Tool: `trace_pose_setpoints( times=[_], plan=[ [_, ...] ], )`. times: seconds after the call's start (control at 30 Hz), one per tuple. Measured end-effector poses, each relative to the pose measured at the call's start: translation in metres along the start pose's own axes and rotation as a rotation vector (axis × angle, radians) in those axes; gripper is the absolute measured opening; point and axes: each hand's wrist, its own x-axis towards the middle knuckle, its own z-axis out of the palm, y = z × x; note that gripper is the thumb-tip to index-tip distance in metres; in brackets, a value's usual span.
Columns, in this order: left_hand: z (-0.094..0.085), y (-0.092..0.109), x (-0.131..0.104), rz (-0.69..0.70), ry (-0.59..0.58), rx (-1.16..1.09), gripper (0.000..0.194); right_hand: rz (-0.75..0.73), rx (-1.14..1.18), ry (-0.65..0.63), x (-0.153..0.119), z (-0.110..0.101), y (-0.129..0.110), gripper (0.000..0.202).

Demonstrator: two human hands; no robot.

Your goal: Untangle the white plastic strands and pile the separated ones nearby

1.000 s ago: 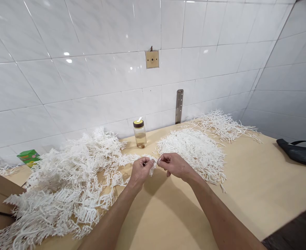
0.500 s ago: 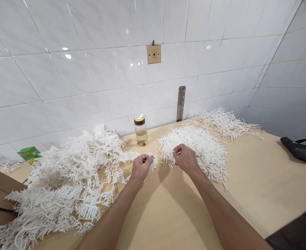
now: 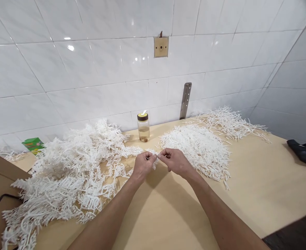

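My left hand (image 3: 143, 165) is closed on a white branching strand (image 3: 132, 151) that trails off toward the large tangled white heap (image 3: 72, 173) on the left. Against the strand's tip, at my left fingertips, my right hand (image 3: 175, 161) pinches with thumb and forefinger. What lies between the right fingertips is too small to make out. Just behind my right hand spreads a pile of short white pieces (image 3: 197, 147).
A jar (image 3: 143, 130) with a dark and yellow lid stands behind my hands. Longer white strands (image 3: 231, 121) lie at the back right. A green packet (image 3: 33, 144) and brown box (image 3: 1, 180) are at left, a black object (image 3: 305, 152) at right.
My right hand has moved left from the pile of short pieces to meet my left hand at the strand. The view has shifted slightly.
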Motion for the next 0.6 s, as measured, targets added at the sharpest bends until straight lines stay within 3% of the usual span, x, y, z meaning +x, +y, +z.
trace_pose_setpoints(
  times=[0.2,0.43,0.6],
  plan=[
    [0.001,-0.001,-0.001,0.027,0.031,0.000,0.030,0.061,0.094,-0.060,0.001,0.002,0.003,0.021],
    [0.003,-0.005,0.000,0.033,0.038,0.040,0.030,0.096,-0.046,0.045,0.002,0.007,0.004,0.015],
    [0.006,-0.010,-0.001,0.087,0.121,0.074,0.022,0.135,-0.115,0.041,0.000,0.021,0.000,0.009]
  ],
)
